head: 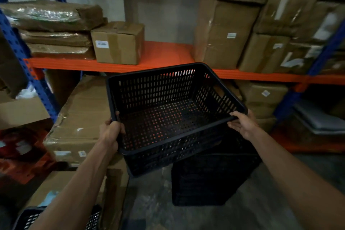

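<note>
Head-worn view, forward and down, close.

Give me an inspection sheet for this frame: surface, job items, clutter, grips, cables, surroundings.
Surface: concrete floor; orange shelf has an open gap mid-span.
Job's things: black basket, empty, tilted, held in the air over a black stack, apparently more baskets.
Clutter: second basket at bottom left; crushed large carton beside it.
Grips: left hand curled round the near-left rim; right hand pinches the near-right rim.
Cables: nothing seen.
Surroundings: small carton and stacked cartons on the shelf; blue upright.
</note>
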Demonstrator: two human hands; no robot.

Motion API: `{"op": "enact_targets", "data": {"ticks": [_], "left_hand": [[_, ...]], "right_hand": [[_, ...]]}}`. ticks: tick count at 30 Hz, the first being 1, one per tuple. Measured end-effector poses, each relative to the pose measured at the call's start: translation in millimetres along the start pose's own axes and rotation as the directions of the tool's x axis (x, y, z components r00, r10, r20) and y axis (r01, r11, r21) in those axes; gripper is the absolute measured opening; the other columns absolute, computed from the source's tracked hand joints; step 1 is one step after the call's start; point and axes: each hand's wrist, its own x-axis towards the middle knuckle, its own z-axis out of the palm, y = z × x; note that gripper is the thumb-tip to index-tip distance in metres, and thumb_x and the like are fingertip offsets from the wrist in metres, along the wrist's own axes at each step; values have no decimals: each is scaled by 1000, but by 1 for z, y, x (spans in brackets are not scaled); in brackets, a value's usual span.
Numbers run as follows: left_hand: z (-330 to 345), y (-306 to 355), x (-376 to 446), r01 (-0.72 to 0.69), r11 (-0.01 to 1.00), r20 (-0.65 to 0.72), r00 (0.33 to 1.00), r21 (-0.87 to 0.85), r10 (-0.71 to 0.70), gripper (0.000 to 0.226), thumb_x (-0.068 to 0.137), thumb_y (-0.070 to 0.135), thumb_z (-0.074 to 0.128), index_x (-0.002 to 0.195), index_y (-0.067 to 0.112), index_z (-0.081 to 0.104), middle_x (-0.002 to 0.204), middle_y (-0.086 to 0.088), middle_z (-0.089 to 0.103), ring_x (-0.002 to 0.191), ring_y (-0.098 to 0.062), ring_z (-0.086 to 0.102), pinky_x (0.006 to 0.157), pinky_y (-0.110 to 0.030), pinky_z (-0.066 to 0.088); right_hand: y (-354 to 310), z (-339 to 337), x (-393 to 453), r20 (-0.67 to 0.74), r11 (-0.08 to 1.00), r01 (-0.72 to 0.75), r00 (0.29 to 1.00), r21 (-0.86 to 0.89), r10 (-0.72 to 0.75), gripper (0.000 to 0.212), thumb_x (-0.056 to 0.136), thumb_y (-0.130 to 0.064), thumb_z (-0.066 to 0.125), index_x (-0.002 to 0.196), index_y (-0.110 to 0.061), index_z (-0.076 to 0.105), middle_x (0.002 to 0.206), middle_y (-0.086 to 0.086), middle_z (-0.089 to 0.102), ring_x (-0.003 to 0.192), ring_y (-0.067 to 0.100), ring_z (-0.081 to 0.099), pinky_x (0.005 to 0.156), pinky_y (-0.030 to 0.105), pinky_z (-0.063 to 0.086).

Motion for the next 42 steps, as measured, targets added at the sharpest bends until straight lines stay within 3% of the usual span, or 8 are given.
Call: {"op": "enact_targets", "data": {"ticks": [2,5,8,11,20,30,35,42], "left_hand": [[22,-5,-10,14,1000,40,999,25,-15,41,63,-16,32,91,0,57,66,-4,45,64,-21,44,41,-20,38],[55,-17,-17,-12,999,86,996,45,8,53,60,-13,34,110,-17,52,58,-4,46,58,-21,44,45,-26,39],[94,-22,-21,-29,999,140,990,29,24,53,62,-16,33,105,1,58,49,-5,47,53,-22,44,51,-32,36],[136,-23,-19,-38,998,184,982,41,30,42,65,-16,35,90,8,57,45,-2,48,51,-20,45,50,-31,35],[232,-36,-10,-24,984,213,977,175,-14,63,64,-17,35,123,-6,56,34,8,50,42,-13,51,41,-21,39],[323,-61,7,-78,922,142,990,380,25,31,84,-9,38,67,9,55,37,-3,50,44,-16,52,40,-16,40],[343,-78,24,-19,896,66,998,444,-12,32,89,-3,41,68,17,55,41,-4,51,49,-20,52,57,-28,40],[338,-74,40,29,861,37,998,508,-56,33,93,6,43,66,18,56,51,-8,49,55,-25,46,57,-31,39]], "right_hand": [[-5,-26,0,-22,1000,3,1000,22,-2,83,86,-3,63,150,-28,16,88,15,56,69,24,61,59,32,58],[-12,-62,8,-45,999,27,999,18,-27,65,87,-3,62,142,-21,31,86,13,56,65,23,60,57,30,57],[-21,-98,15,-79,999,43,996,19,-41,49,88,-5,61,130,-17,42,83,12,59,56,21,62,48,27,57],[-29,-128,27,-108,997,67,992,40,-63,62,90,-4,59,143,-18,31,85,13,57,61,23,58,56,31,55],[-30,-201,83,-192,993,81,979,89,-62,46,87,-7,63,120,-28,38,92,14,63,58,24,62,53,32,58],[-15,-257,170,-124,999,13,992,53,-6,53,84,-13,69,128,-17,40,79,19,66,64,27,67,46,27,57],[-15,-270,210,-51,999,-5,999,-35,3,63,78,-19,76,131,-13,42,83,24,68,57,25,71,48,30,56],[-20,-264,229,35,993,-3,999,-120,7,56,77,-24,77,123,-17,45,82,24,70,59,29,71,52,34,58]]}}
